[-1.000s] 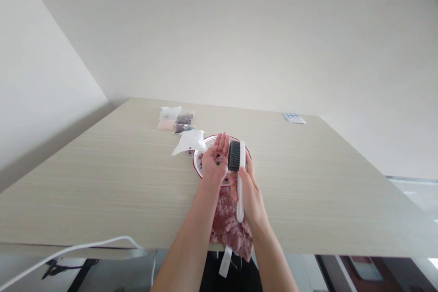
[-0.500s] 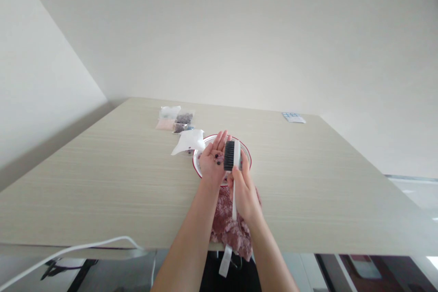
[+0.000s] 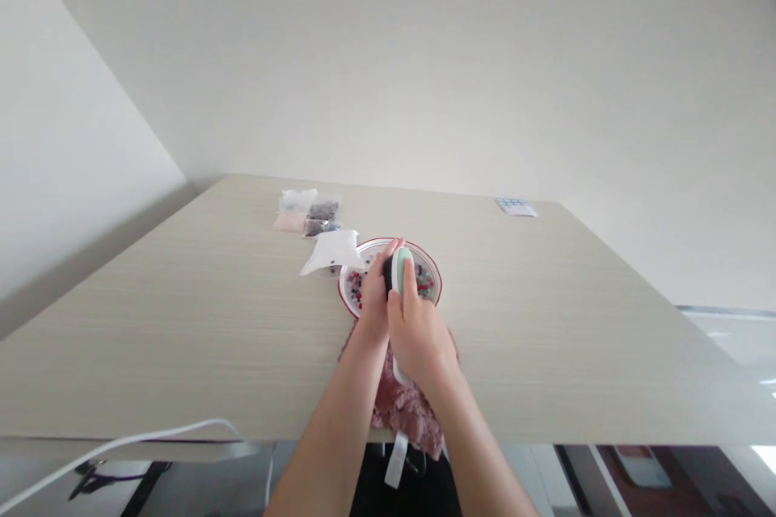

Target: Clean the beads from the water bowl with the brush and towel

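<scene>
My right hand is shut on the white and mint handle of a stiff brush. Its dark bristles face my left hand, whose raised palm presses against them and is hidden. Both hands are just above the near rim of a white plate with a red edge. Small dark and red beads lie in the plate. Whether any beads remain on my left palm is hidden.
A pink fuzzy cloth with a white strap hangs over the table's near edge. A white pouch touches the plate's left side. Small bags lie behind it, and a card lies far right.
The brush has swung round, bristles now against my left palm, with its handle turned toward me. My hands have come together, and the beads on the palm are no longer visible.
</scene>
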Demonstrator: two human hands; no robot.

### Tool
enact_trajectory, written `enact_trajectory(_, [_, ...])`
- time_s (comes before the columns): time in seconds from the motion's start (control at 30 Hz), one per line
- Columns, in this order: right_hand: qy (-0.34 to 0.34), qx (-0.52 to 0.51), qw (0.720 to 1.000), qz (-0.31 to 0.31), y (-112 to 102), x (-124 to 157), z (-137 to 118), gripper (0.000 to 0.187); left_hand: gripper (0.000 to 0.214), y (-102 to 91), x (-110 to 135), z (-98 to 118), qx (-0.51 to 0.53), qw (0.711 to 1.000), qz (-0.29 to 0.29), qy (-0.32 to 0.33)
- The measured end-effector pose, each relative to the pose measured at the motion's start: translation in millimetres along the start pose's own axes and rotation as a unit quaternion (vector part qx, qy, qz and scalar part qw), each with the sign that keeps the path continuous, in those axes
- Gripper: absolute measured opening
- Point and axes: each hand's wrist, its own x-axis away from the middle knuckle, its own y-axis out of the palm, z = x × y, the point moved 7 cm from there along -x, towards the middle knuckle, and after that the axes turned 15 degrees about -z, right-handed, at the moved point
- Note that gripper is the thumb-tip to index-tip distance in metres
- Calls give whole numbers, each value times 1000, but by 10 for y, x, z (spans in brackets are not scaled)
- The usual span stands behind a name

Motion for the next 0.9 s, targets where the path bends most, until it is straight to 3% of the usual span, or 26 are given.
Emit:
enact_trajectory(0.1, [7,18,1000,8,-15,-8,7,58,25,-4,-19,-66,10,1000,-28,-11])
enact_trajectory(0.27, [40,16,998,36,-138,-105,67,57,25,-77,-30,-245,24,996,-17,-83])
enact_trajectory(0.43, [11,44,999,-4,-43,-64,29,57,16,-116,-55,-143,16,1000,-17,-12])
enact_trajectory(0.57, [38,30,998,30,-77,-84,73,57,18,-80,-56,-183,2,998,-26,-51])
enact_trajectory(0.73, [26,39,999,-12,-23,-106,64,56,19,-76,-45,-93,-9,1000,2,5])
enact_trajectory(0.9, [62,40,997,32,-87,-126,96,57,23,-117,-32,-262,7,997,3,-74])
